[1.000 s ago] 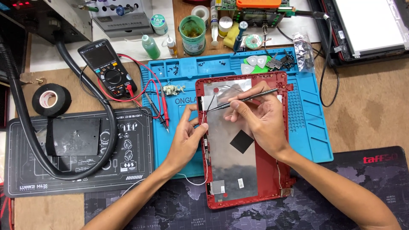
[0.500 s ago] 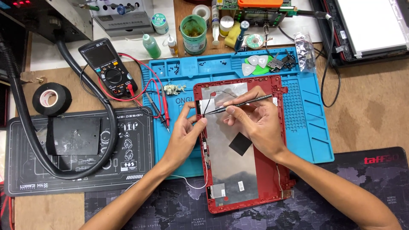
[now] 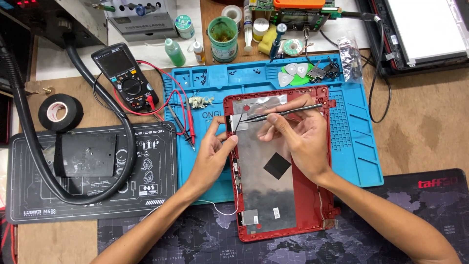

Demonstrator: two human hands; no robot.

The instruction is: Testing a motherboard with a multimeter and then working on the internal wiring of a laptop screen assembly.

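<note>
A red laptop lid shell (image 3: 312, 205) lies open-side up on the blue work mat (image 3: 351, 146), lined with silver foil that carries a black square pad (image 3: 277, 165). My right hand (image 3: 298, 137) is shut on a thin dark metal spudger (image 3: 278, 113); its tip reaches the shell's upper left corner. My left hand (image 3: 212, 154) pinches the shell's left edge with thumb and fingers. A thin white wire (image 3: 222, 208) trails out at the shell's lower left.
A black multimeter (image 3: 126, 78) with red and black probes lies left of the mat. A roll of black tape (image 3: 60, 112), a thick black hose (image 3: 44, 161) and a dark mat sit further left. Bottles, a green cup (image 3: 223, 32) and solder gear line the back.
The whole view has shifted slightly. My right hand has drawn the spudger a little toward the shell's upper left corner; my left hand keeps its hold on the left edge.
</note>
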